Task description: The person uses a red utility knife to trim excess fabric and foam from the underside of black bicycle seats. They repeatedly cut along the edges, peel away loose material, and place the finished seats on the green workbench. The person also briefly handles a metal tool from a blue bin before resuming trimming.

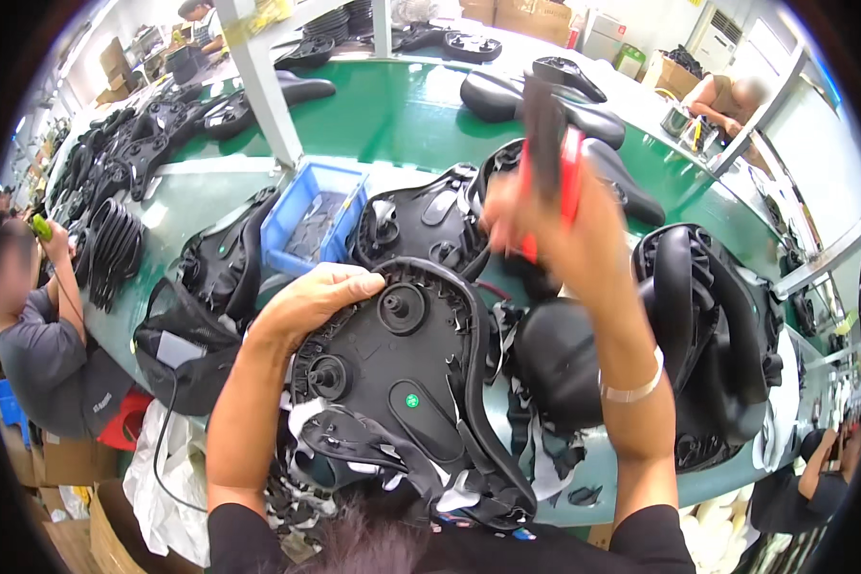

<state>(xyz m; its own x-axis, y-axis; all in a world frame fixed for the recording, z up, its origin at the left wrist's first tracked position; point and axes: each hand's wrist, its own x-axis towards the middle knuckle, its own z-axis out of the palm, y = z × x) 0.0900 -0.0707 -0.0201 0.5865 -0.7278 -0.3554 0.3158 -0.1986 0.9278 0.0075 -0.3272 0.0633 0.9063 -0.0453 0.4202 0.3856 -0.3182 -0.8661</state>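
Observation:
My left hand (306, 304) grips the upper left edge of a black bicycle saddle (392, 368), its thumb on the rim. The saddle's underside faces up, showing two round posts and a green round sticker. Loose black cover material and pale scraps bunch along its lower end. Above and to the right of that saddle, my right hand (569, 225) is closed around a red and black hand tool (570, 167). Motion blurs both hand and tool, and I cannot make out the tool's kind. It is held up, apart from the saddle.
Beside my left hand stands a blue bin (275, 239) with dark flat pieces. More saddles (421, 225) surround it, and a black saddle stack (708, 335) rises at right. A white post (263, 86) stands beyond. People work at left, far side and right. Cover scraps (555, 450) hang near the table edge.

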